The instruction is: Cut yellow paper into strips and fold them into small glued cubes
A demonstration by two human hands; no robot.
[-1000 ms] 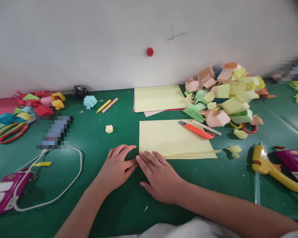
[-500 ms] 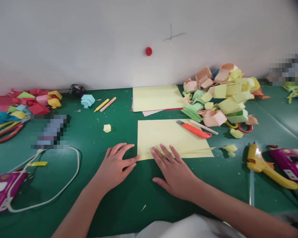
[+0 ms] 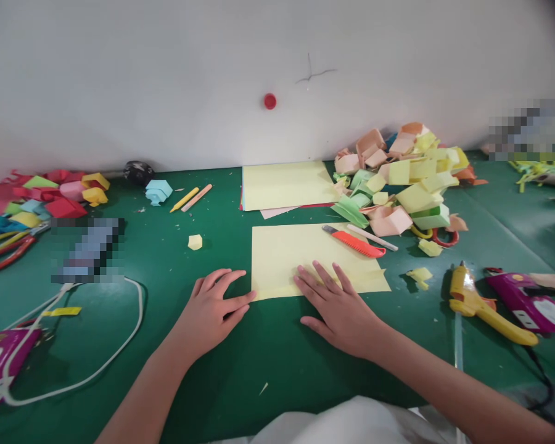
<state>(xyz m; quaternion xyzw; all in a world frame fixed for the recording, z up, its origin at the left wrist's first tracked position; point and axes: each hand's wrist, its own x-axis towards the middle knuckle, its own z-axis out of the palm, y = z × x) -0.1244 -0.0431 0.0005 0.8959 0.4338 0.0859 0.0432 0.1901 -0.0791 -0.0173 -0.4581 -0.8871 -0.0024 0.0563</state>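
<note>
A pale yellow sheet of paper [image 3: 296, 253] lies flat on the green table [image 3: 240, 357] in front of me. My left hand [image 3: 213, 308] rests open on the table, its fingertips touching the sheet's near left corner. My right hand [image 3: 337, 305] lies open with its fingers spread flat on the sheet's near edge, pressing along a fold there. An orange utility knife [image 3: 354, 242] and a thin white stick [image 3: 372, 237] lie on the sheet's far right corner.
A stack of coloured sheets [image 3: 284, 185] lies behind. A heap of folded paper pieces [image 3: 398, 179] sits at the right, more at the far left [image 3: 50, 194] with scissors [image 3: 4, 250]. A yellow glue gun [image 3: 481, 302] and purple glue guns [image 3: 527, 299] [image 3: 4, 364] lie either side.
My right hand has slid rightward along the sheet's near edge, flattening the raised fold. My left hand has stayed at the left corner.
</note>
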